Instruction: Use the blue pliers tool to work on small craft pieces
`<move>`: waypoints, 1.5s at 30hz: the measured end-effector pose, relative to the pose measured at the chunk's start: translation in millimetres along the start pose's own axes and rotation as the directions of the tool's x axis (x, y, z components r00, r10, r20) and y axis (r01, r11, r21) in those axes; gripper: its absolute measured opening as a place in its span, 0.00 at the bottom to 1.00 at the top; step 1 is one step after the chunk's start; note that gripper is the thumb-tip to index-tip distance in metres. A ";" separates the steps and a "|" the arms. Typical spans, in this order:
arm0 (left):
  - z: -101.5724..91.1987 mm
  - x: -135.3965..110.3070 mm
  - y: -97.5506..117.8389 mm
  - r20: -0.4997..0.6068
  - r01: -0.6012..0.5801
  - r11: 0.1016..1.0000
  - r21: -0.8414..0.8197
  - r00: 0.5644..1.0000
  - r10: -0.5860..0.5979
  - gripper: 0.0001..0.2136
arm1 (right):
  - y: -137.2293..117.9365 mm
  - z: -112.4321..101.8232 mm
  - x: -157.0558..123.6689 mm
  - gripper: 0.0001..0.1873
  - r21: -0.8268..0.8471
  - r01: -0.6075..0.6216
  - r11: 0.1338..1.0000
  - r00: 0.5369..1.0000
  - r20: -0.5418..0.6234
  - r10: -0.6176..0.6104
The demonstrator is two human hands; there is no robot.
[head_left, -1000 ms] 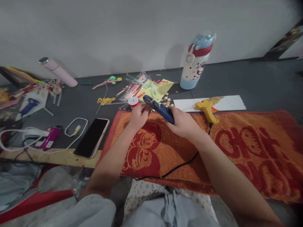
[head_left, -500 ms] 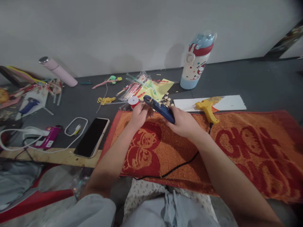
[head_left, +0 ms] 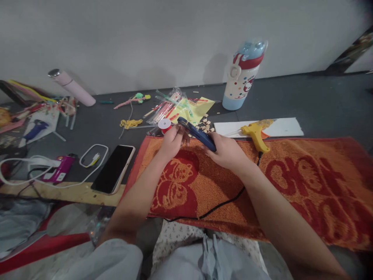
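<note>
My right hand [head_left: 229,151] is wrapped round the lower end of a dark blue plier-like cutter [head_left: 198,134]. The tool slants up and left over an orange and red towel [head_left: 221,186]. My left hand [head_left: 173,142] is closed by its upper end, fingertips pinched together. What those fingers hold, if anything, is too small and hidden to make out. Just beyond the tool lie several small wooden pieces [head_left: 205,126]. A spool with red sides [head_left: 164,125] stands right behind my left hand.
A yellow glue gun [head_left: 256,134] rests on a white board [head_left: 287,126], its black cord crossing the towel. Behind stands a water bottle [head_left: 243,77]. Wrapped sticks [head_left: 167,109] lie on yellow paper [head_left: 204,107]. Leftward are a phone [head_left: 113,169], a white cable [head_left: 93,149] and a pink flask [head_left: 72,87].
Almost nothing differs. Both hands and the cutter keep their places, and the whole view has shifted only very slightly.
</note>
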State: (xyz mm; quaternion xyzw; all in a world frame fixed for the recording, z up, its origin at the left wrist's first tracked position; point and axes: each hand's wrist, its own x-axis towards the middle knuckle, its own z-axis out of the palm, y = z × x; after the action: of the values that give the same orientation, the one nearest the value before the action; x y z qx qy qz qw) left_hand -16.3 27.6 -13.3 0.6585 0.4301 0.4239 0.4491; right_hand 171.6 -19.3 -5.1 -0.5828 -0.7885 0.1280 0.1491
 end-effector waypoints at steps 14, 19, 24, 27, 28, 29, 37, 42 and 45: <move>-2.9 0.5 0.7 0.014 -0.018 0.996 0.089 1.000 0.017 0.18 | -0.2 -1.5 0.2 0.21 -0.058 -0.028 0.998 0.999 0.019 0.029; -3.8 1.0 1.7 0.008 -0.032 0.991 0.133 0.999 0.031 0.17 | -1.6 -2.8 0.7 0.20 -0.084 -0.031 0.996 0.999 0.038 0.034; -4.0 1.7 1.5 0.000 -0.027 0.989 0.146 1.000 0.028 0.14 | -2.8 -1.5 1.4 0.19 -0.142 -0.037 0.989 0.997 0.064 0.046; -4.0 2.2 0.9 -0.006 -0.024 0.984 0.178 1.000 0.025 0.12 | -3.6 -0.7 2.5 0.18 -0.159 -0.030 0.987 0.995 0.089 0.045; -4.0 2.3 1.0 -0.007 -0.022 0.982 0.190 1.000 0.023 0.12 | -4.3 -0.8 2.9 0.18 -0.168 -0.030 0.985 0.994 0.098 0.047; -3.8 2.3 1.3 -0.012 -0.018 0.978 0.206 1.000 0.021 0.12 | -5.3 -1.0 3.1 0.18 -0.179 -0.032 0.983 0.993 0.106 0.052; 0.6 1.8 5.6 -0.110 0.031 0.931 0.365 0.994 0.010 0.13 | -16.2 -1.6 0.8 0.16 -0.226 -0.093 0.970 0.988 0.098 0.117; -0.1 2.2 2.4 -0.109 0.007 0.935 0.355 0.993 0.034 0.12 | -15.9 -0.7 0.7 0.17 -0.198 -0.102 0.975 0.988 0.098 0.123; 0.9 2.3 0.7 -0.121 0.004 0.948 0.317 0.992 0.036 0.12 | -17.5 -0.7 1.8 0.18 -0.169 -0.114 0.979 0.985 0.109 0.134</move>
State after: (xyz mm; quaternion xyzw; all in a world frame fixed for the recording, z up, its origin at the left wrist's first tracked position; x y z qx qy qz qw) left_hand -14.7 29.4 -12.5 0.6976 0.5145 0.3934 0.3063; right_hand 156.0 -22.5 2.3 -0.6323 -0.7659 0.1073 0.0456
